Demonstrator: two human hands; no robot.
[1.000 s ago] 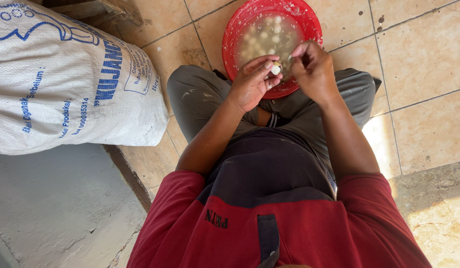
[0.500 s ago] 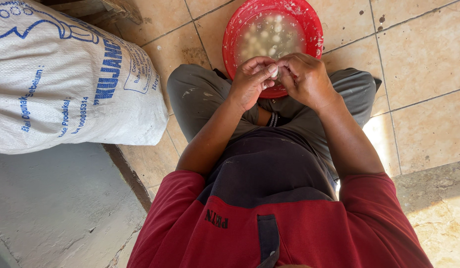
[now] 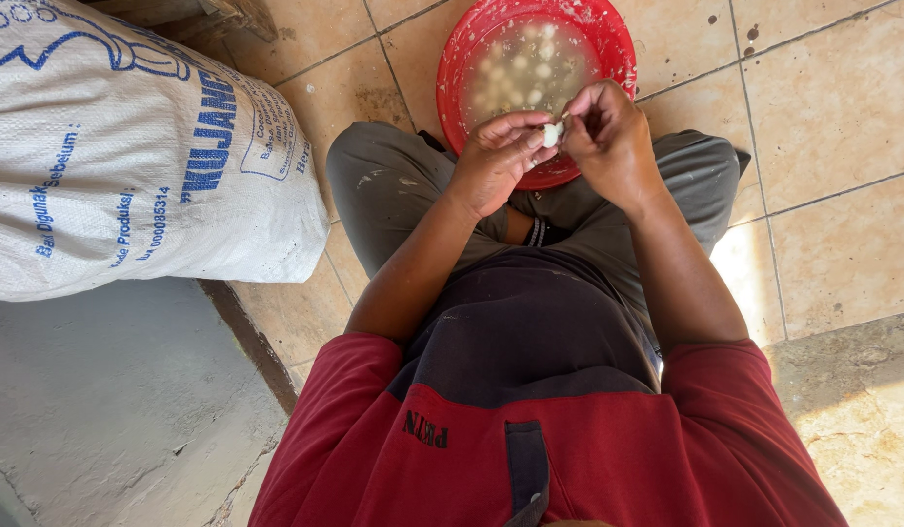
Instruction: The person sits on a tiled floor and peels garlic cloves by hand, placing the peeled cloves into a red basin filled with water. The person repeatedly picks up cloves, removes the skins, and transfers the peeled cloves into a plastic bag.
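Small white piece (image 3: 550, 133) sits pinched between the fingertips of the left hand (image 3: 499, 161) and right hand (image 3: 611, 140), just above the red basin (image 3: 618, 44) of cloudy water; a white sack (image 3: 130, 156) lies nearby.

The left hand (image 3: 496, 161) and the right hand (image 3: 608, 137) pinch together a small white piece (image 3: 550, 132) over the near rim of a red basin (image 3: 452, 88). The basin stands on the tiled floor (image 3: 842, 127) with cloudy water and more white pieces inside. A white woven sack (image 3: 130, 156) lies at the left.
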